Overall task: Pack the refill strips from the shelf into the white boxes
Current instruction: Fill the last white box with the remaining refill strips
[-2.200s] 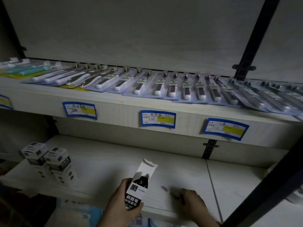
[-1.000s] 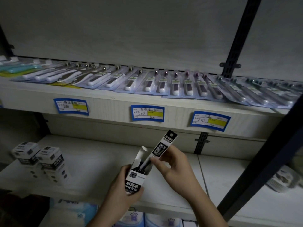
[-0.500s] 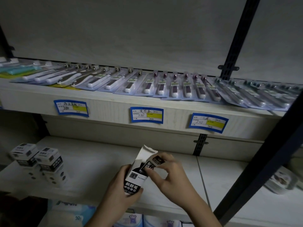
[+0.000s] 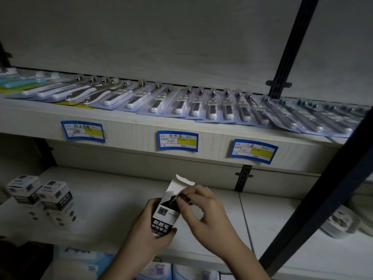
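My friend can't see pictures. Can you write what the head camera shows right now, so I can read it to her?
A person's left hand holds an open white box while the right hand pushes a dark refill strip into its top. More white boxes stand at the left of the same shelf, and packaged toothbrushes line the shelf above.

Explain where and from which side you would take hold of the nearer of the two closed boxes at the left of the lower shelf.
Grip the nearer closed box across its two upright side faces, fingers coming from the front. It stands upright, its far-left side sits close against the other closed box, and the shelf board overhangs above.
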Motion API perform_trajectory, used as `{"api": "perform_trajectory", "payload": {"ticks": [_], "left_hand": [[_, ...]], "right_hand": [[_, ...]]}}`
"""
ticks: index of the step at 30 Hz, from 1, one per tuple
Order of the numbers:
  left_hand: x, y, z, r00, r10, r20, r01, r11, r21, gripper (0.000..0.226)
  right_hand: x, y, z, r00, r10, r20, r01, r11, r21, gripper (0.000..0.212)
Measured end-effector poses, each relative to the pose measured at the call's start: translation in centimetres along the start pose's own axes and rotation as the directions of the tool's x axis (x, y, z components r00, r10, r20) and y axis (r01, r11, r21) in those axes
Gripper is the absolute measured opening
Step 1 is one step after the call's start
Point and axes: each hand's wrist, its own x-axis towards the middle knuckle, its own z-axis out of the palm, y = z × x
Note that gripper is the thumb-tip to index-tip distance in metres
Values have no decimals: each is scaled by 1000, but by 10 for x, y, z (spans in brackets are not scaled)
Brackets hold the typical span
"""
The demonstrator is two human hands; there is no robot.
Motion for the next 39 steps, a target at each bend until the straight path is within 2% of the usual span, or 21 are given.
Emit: {"api": "perform_trajectory", "payload": {"ticks": [2, 5, 7, 9, 12, 15, 19, 23, 28, 31, 34, 36, 39], "left_hand": [[1, 4, 0, 1000, 8, 0, -8, 1000, -8, 58], [2, 8, 3, 1000, 11, 28, -11, 1000, -2, 58], [1, 8, 4, 1000, 9, 16, -8, 1000, -12, 57], [2, 7, 5, 1000, 8, 4, -8, 999, -31, 54], [2, 8, 6, 1000, 5, 27, -4, 1000, -30, 53], [1, 8, 7, 999, 12, 37, -9, 998, -57, 57], [-2, 12, 8, 1000, 11, 19, -9, 994, -111, 62], [0, 8, 10, 1000, 3, -1, -3, 995, -98, 56], [1, -4, 14, 999, -47, -7, 45, 991, -124, 60], [-5, -4, 17, 999, -33, -36, 27, 987, -158, 73], [-11, -2, 16, 999, 2, -49, -11, 984, -176, 84], [-14, 0, 15, 999, 12, -29, -17, 986, -168, 89], [-18, 3, 15, 999, 29, -29, -34, 986, -165, 93]], "right_hand": [[1, -4, -3, 999, 0, -33, 0, 1000, 27, 11], [1, -9, -5, 1000, 13, -2, -13, 1000, 10, 20], [1, -11, -4, 998, -17, 61, 23, 995, -95, 10], [1, -14, -3, 987, -19, 157, 52, 977, -207, 20], [2, -15, -2, 969, 50, 241, 15, 966, -257, 37], [1, -14, -3, 978, 33, 206, 39, 941, -336, 34], [0, -14, -2, 993, -1, 119, 30, 971, -236, 18], [3, -13, 3, 977, -2, 214, 48, 977, -210, 23], [7, -11, 15, 949, 78, 306, 21, 951, -309, 30], [1, -4, 19, 976, -10, 215, 39, 991, -130, 17], [-15, 2, 17, 1000, -8, -20, 11, 989, 150, 24], [-25, 7, 15, 987, 12, -161, 22, 979, 205, 33], [-36, 11, 11, 965, 38, -259, 22, 974, 225, 37]]}}
